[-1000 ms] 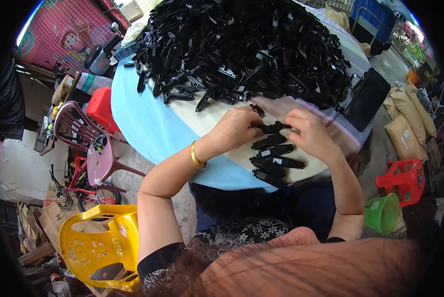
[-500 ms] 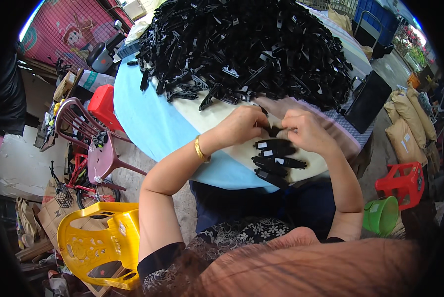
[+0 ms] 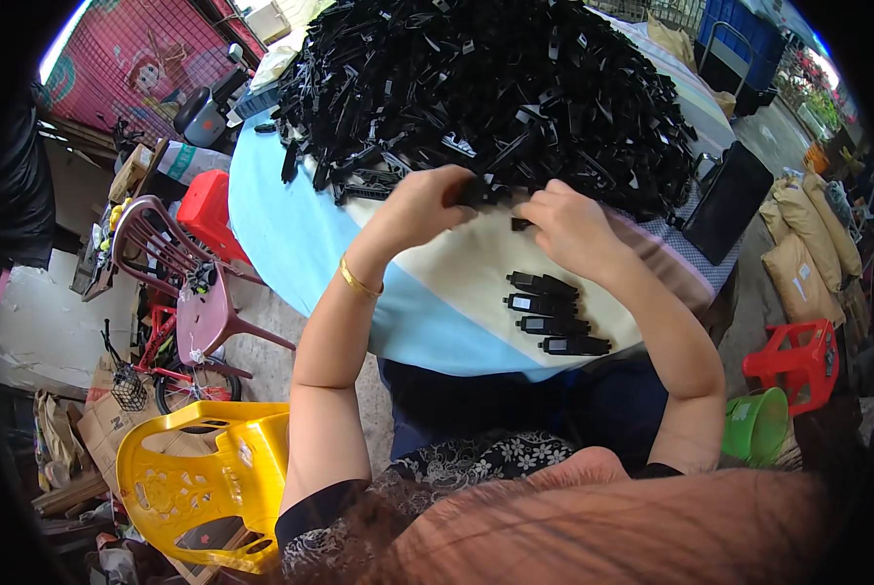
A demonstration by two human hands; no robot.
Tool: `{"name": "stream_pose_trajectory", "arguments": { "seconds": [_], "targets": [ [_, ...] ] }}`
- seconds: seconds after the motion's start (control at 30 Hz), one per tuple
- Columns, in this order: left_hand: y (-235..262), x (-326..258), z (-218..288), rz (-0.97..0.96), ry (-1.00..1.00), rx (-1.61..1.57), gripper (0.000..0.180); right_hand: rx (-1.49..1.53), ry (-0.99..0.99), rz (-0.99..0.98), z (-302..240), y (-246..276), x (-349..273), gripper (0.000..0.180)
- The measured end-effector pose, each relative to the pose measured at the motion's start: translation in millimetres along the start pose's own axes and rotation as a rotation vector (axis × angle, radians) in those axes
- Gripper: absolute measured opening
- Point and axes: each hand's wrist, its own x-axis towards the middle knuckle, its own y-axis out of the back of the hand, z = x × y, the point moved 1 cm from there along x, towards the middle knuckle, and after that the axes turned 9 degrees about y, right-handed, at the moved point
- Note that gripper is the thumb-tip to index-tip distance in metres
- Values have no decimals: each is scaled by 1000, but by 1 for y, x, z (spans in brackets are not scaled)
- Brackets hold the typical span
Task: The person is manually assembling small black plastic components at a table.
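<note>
A big heap of black plastic parts point(image 3: 495, 88) covers the far side of the table. At its near edge my left hand point(image 3: 422, 207) is closed, with a blurred dark plastic part point(image 3: 470, 192) at its fingertips. My right hand point(image 3: 565, 226) is beside it, fingers curled in a pinch on a small black piece point(image 3: 522, 224) mostly hidden by the hand. Nearer to me, several slim black plastic pieces point(image 3: 548, 325) lie in a loose row on the cloth, some with small pale labels. Neither hand touches that row.
A striped cloth point(image 3: 310, 239) covers the round table. A black flat object point(image 3: 729, 200) rests at its right edge. Around it stand a pink chair point(image 3: 203, 312), a yellow chair point(image 3: 193, 478), a red stool point(image 3: 797, 366), a green bucket point(image 3: 757, 426) and brown sacks point(image 3: 797, 273).
Both hands have moved away from me, to the heap's near edge, and are farther apart. The row of black pieces is fully uncovered and lies more evenly aligned.
</note>
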Motion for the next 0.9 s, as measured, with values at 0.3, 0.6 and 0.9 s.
{"name": "stream_pose_trajectory", "arguments": {
  "seconds": [0.3, 0.6, 0.9],
  "targets": [
    [-68, -5, 14, 29, -453, 92, 40, 648, -354, 255, 0, 27, -43, 30],
    [-58, -7, 13, 10, -195, 100, 23, 274, -216, 164, -4, 16, -49, 26],
    [-60, -5, 13, 7, -170, 21, 15, 61, -121, 112, 4, 27, -40, 15]
  ]
}}
